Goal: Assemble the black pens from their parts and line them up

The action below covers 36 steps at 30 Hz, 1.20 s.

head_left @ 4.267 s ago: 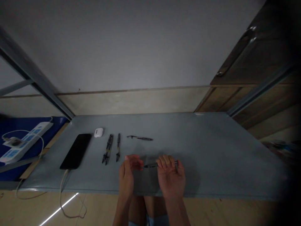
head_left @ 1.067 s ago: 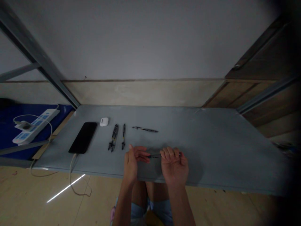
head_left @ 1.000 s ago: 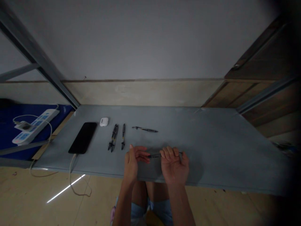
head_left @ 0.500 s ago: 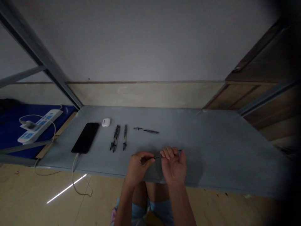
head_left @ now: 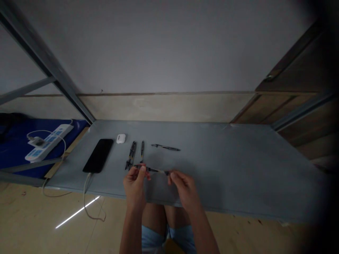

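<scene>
Between my hands, above the front part of the grey table [head_left: 238,169], a dark pen [head_left: 156,170] is held roughly level. My left hand [head_left: 135,181] pinches its left part between thumb and fingers. At the other end, the fingertips of my right hand [head_left: 184,183] are closed on the pen. Just beyond my left hand lies a single pen [head_left: 142,150], its near end partly hidden by my fingers. To its left a few pens [head_left: 131,153] lie close together. Farther back, another pen [head_left: 165,147] rests crosswise.
A black phone [head_left: 98,156] with a white cable [head_left: 84,190] lies on the left of the table, near a white earbud case [head_left: 121,138]. Beyond the left edge, a power strip [head_left: 50,143] rests on a blue surface. Metal posts [head_left: 70,95] rise at the table's sides.
Both hands have shifted left. My right hand has turned from palm up to a fingertip pinch, and more of the pen now shows between the hands. The camera view has shifted slightly.
</scene>
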Each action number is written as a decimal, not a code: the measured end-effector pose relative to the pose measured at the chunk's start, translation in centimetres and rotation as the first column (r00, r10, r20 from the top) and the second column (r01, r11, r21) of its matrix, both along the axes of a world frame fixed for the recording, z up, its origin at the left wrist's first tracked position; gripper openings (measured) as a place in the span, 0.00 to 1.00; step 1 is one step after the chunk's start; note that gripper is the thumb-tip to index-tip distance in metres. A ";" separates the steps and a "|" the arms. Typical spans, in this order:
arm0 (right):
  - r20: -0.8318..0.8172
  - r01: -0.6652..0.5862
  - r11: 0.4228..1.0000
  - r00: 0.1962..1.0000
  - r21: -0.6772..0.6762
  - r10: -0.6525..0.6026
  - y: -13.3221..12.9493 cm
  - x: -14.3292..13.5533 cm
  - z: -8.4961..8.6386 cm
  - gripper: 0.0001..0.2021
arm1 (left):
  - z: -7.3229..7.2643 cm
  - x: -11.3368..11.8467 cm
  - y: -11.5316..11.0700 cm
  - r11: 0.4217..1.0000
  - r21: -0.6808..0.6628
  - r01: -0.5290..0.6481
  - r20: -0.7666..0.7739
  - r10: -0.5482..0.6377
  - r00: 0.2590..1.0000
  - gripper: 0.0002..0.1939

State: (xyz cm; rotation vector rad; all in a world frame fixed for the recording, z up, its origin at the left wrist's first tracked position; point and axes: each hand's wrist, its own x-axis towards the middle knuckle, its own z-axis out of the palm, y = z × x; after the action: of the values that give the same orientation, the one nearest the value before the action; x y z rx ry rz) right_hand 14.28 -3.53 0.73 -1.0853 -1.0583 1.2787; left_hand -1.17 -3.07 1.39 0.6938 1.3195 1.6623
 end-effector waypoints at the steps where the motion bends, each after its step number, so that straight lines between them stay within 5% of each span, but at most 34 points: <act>1: 0.095 -0.123 0.992 0.988 -0.007 0.123 -0.1 0.0 0.3 0.15 | 0.0 -0.1 0.0 1.000 0.001 -0.002 0.014 0.002 1.000 0.14; 4: 0.273 -0.298 0.954 0.916 -0.023 0.293 -0.2 -0.3 0.8 0.12 | 0.1 0.2 0.0 0.996 -0.015 0.089 -0.038 -0.090 0.995 0.15; 8: 0.319 -0.266 0.964 0.915 0.020 0.246 -0.2 -0.7 0.2 0.10 | 0.5 1.2 -0.1 0.957 -0.121 0.264 -0.267 -0.288 0.920 0.15; 13: 0.273 -0.218 0.974 0.943 0.064 0.193 -0.3 -0.7 0.0 0.09 | 0.5 1.3 0.1 0.900 -0.177 0.398 -0.291 -0.434 0.853 0.16; 22: 0.379 -0.250 0.961 0.906 0.119 0.189 -0.2 -1.2 0.7 0.08 | 1.7 -0.4 -0.5 0.874 -0.258 0.411 -0.359 -0.482 0.799 0.18; 27: 0.382 -0.213 0.972 0.910 0.101 0.160 -0.2 -1.7 0.3 0.05 | 1.8 -0.3 -0.4 0.909 -0.265 0.323 -0.466 -0.414 0.782 0.17; 33: 0.342 -0.001 0.981 0.937 0.192 -0.066 -0.5 -2.2 -1.0 0.07 | 1.4 0.5 -0.4 0.893 -0.325 0.311 -0.600 -0.449 0.663 0.13; 36: 0.393 -0.045 0.965 0.917 0.257 -0.062 -0.7 -2.3 -1.1 0.07 | 1.6 0.7 -0.6 0.896 -0.340 0.286 -0.663 -0.444 0.603 0.12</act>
State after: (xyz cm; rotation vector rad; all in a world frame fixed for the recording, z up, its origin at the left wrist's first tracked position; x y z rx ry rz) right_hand 12.01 -4.18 -0.42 -1.1696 -1.4814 0.8921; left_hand -0.46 -3.64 2.96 1.5010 1.7019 0.8866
